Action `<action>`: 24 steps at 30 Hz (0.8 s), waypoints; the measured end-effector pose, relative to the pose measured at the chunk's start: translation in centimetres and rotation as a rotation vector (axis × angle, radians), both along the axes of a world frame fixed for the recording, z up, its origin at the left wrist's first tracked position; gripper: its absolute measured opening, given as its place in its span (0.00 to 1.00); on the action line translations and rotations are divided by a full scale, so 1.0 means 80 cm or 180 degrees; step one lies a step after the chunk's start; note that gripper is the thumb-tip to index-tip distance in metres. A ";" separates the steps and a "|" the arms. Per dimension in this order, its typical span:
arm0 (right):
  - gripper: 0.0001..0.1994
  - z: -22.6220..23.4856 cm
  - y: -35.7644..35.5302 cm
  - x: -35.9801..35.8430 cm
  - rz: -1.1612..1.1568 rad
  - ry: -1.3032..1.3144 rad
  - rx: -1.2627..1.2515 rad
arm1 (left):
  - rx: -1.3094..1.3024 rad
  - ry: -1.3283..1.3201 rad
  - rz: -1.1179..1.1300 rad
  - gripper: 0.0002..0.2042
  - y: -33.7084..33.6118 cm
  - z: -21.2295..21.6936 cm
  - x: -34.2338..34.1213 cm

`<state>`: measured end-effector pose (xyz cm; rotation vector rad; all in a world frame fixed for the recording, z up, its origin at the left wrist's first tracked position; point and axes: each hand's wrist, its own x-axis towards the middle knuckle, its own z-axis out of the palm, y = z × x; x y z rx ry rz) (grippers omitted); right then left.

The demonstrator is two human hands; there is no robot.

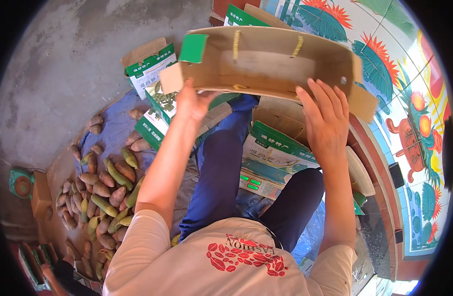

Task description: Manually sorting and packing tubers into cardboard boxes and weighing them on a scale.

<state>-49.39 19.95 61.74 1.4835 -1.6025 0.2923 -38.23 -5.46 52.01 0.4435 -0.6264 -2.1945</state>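
Note:
An open cardboard carton (280, 64) is raised in front of me, its brown inside facing me and its end flaps spread. Yellow cord handles (236, 45) show on its far wall. My left hand (191, 101) grips the near edge at the left end, thumb out along the rim. At the right end, my right hand (327, 106) holds the same edge, its fingers long and slightly apart. Below, between my legs, a green-and-white carton (278, 143) stands behind a scale (260, 186) with lit green displays.
Sweet potatoes and long green radishes (105, 197) lie heaped at my left, partly on a blue sheet (120, 121). More printed cartons (150, 66) stand at the far left. A tiled, painted wall (409, 113) borders the right. Another person's arm (56, 278) shows at the lower left.

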 end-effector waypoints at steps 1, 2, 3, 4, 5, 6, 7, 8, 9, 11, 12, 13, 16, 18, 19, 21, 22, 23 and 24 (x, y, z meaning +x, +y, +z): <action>0.20 -0.004 0.009 0.002 -0.0018 -0.0038 -0.0048 | 0.0110 0.0068 0.0106 0.19 -0.015 -0.002 0.008; 0.20 -0.010 0.018 0.002 -0.0025 -0.0045 -0.0045 | 0.0101 -0.0042 0.0262 0.19 -0.028 -0.005 0.016; 0.20 -0.019 0.030 0.000 -0.0070 -0.0160 -0.0006 | 0.0092 -0.0148 0.0405 0.19 -0.036 -0.003 0.022; 0.20 -0.028 0.040 -0.002 -0.0098 -0.0278 0.0026 | 0.0252 -0.0165 0.0474 0.19 -0.046 0.001 0.032; 0.20 -0.038 0.051 -0.006 -0.0099 -0.0284 0.0024 | 0.0249 -0.0171 0.0473 0.19 -0.053 0.002 0.037; 0.19 -0.049 0.063 -0.009 -0.0223 -0.0411 0.0084 | 0.0360 -0.0238 0.0629 0.19 -0.059 0.003 0.041; 0.18 -0.058 0.073 -0.011 -0.0343 -0.0540 0.0148 | 0.0473 -0.0307 0.0789 0.19 -0.067 0.004 0.047; 0.18 -0.066 0.084 -0.012 -0.0346 -0.0544 0.0147 | 0.0412 -0.0351 0.0816 0.20 -0.085 -0.012 0.049; 0.17 -0.075 0.094 -0.014 -0.0479 -0.0669 0.0186 | 0.0409 -0.0358 0.0812 0.20 -0.096 -0.022 0.047; 0.16 -0.091 0.110 -0.014 -0.0595 -0.0796 0.0223 | 0.0565 -0.0473 0.1007 0.19 -0.112 -0.036 0.044; 0.15 -0.099 0.117 -0.015 -0.0691 -0.0907 0.0259 | 0.0564 -0.0473 0.1011 0.19 -0.117 -0.044 0.039; 0.14 -0.106 0.124 -0.014 -0.0789 -0.1017 0.0294 | 0.0575 -0.0652 0.1177 0.19 -0.121 -0.050 0.033; 0.13 -0.126 0.144 -0.013 -0.0918 -0.1224 0.0347 | 0.0552 -0.0967 0.1279 0.20 -0.133 -0.059 0.012; 0.12 -0.134 0.153 -0.012 -0.0933 -0.1319 0.0326 | 0.0522 -0.1127 0.1275 0.22 -0.137 -0.058 -0.004; 0.12 -0.137 0.157 -0.011 -0.0940 -0.1416 0.0308 | 0.0516 -0.1130 0.1261 0.22 -0.139 -0.056 -0.012; 0.12 -0.141 0.163 -0.011 -0.0979 -0.1446 0.0289 | 0.0584 -0.1135 0.1450 0.23 -0.143 -0.053 -0.028; 0.12 -0.143 0.166 -0.011 -0.1006 -0.1472 0.0275 | 0.0577 -0.1138 0.1435 0.23 -0.145 -0.051 -0.035; 0.12 -0.144 0.168 -0.011 -0.1020 -0.1475 0.0269 | 0.0619 -0.1118 0.1490 0.24 -0.147 -0.050 -0.042; 0.12 -0.144 0.169 -0.010 -0.1024 -0.1495 0.0287 | 0.0660 -0.1097 0.1545 0.24 -0.150 -0.050 -0.048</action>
